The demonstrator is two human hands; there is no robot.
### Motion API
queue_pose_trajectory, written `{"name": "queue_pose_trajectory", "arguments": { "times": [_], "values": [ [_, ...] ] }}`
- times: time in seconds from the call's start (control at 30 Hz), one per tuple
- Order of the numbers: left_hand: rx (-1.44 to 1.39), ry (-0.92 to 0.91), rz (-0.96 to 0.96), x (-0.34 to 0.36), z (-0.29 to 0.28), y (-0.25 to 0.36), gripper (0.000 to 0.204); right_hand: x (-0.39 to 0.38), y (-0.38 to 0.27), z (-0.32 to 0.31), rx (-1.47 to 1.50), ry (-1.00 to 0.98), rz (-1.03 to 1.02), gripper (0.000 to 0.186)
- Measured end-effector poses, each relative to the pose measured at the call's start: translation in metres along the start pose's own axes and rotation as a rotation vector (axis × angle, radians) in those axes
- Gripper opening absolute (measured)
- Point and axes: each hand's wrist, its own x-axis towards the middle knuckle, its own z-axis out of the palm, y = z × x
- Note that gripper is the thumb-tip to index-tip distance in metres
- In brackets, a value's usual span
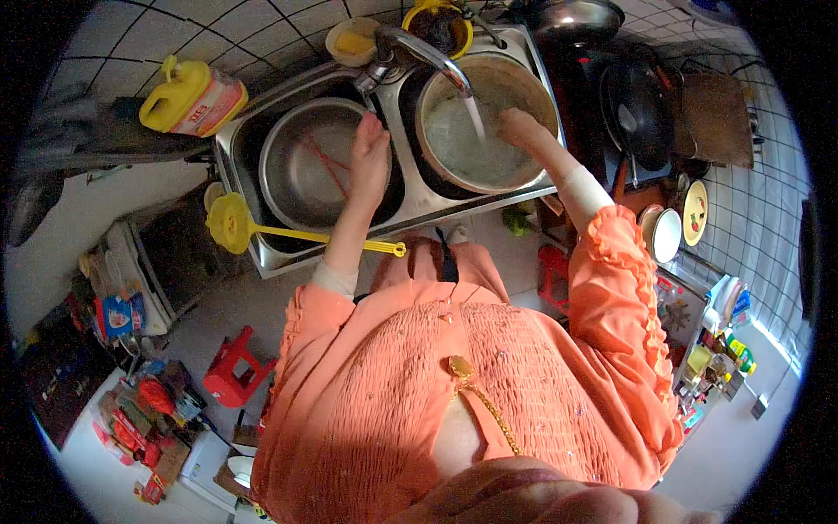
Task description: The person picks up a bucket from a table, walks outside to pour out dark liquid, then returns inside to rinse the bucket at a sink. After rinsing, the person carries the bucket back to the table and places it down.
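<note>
We're apparently rinsing the pot [502, 67] around our right hand [524, 131], its grip unclear; next likely calls for the tap [428, 50] beyond our left hand [369, 162], fingers together.

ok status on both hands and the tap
Right hand over metal pot, tap running into it. Left hand above round steel basin's rim, grip unclear. Yellow long-handled scoop passes under left forearm.

A head-worn fisheye looks steeply down from near above the hands [370, 159] and sink [419, 200].
</note>
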Motion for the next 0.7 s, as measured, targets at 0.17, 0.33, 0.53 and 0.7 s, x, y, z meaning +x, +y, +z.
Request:
{"name": "queue_pose_trajectory", "arguments": {
  "times": [0.17,0.33,0.53,0.7],
  "values": [
    [0.019,0.025,0.022,0.004,0.003,-0.002,0.054,-0.081,-0.037,-0.041,0.171,0.288,0.027,0.031],
    [-0.017,0.01,0.032,0.006,0.002,-0.003,0.055,-0.155,-0.076,-0.057,0.379,0.553,0.054,0.029],
    [0.022,0.044,-0.013,0.007,0.008,0.002,0.053,-0.19,-0.081,-0.027,0.68,0.762,0.162,0.029],
    [-0.028,0.048,0.024,0.012,0.004,-0.009,0.053,-0.201,-0.081,-0.015,0.81,0.785,0.244,0.028]
  ]
}}
